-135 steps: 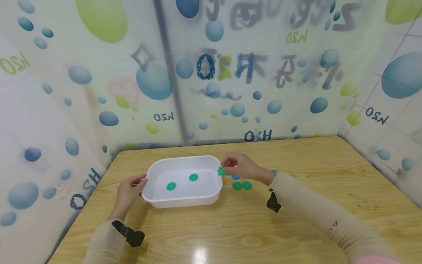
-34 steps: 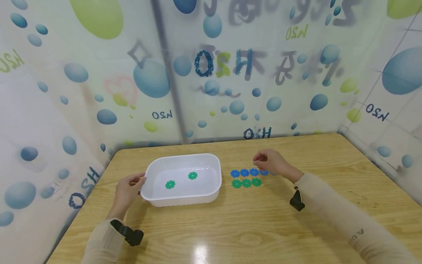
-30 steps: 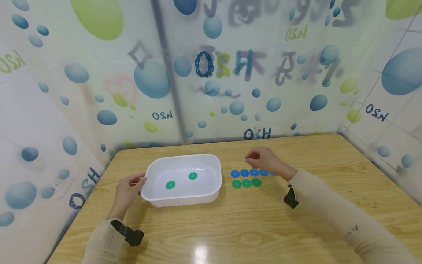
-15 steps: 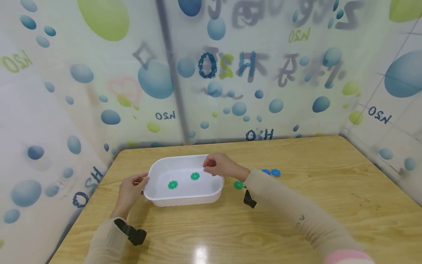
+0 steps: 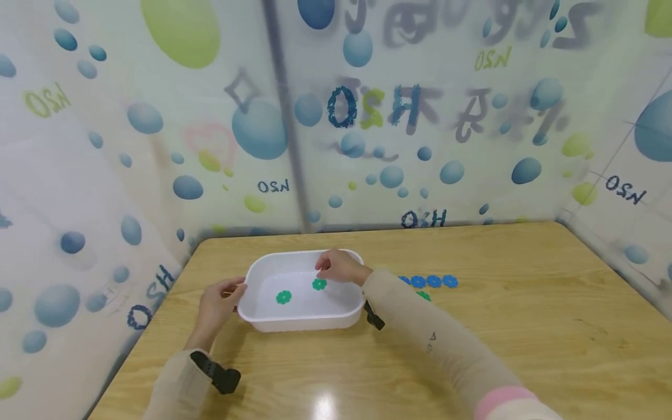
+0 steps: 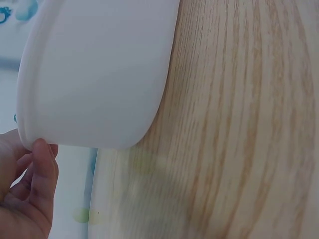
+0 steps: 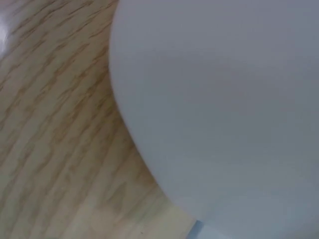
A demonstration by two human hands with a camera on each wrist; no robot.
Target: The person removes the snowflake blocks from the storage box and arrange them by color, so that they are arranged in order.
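Note:
A white plastic tray (image 5: 301,322) stands on the table, with two green flower-shaped discs lying in it. My left hand (image 5: 219,300) pinches the tray's left rim; the left wrist view shows thumb and fingers (image 6: 42,184) at the rim corner. My right hand (image 5: 342,268) reaches over the tray's right side, its fingertips at the upper edge of the right green disc (image 5: 319,284). Whether they grip it is too small to tell. The other green disc (image 5: 284,297) lies to the left. In the right wrist view only the tray wall (image 7: 209,109) and wood appear, without the hand.
Right of the tray lies a row of blue flower-shaped discs (image 5: 433,281). In front of it are green discs (image 5: 423,296), mostly hidden by the right sleeve. A printed curtain (image 5: 420,128) hangs behind the wooden table (image 5: 525,326).
Earlier, a green disc passed from the tray to the table, where the green row grew to three. Since then my right hand has moved left into the tray. My left hand stays at the rim.

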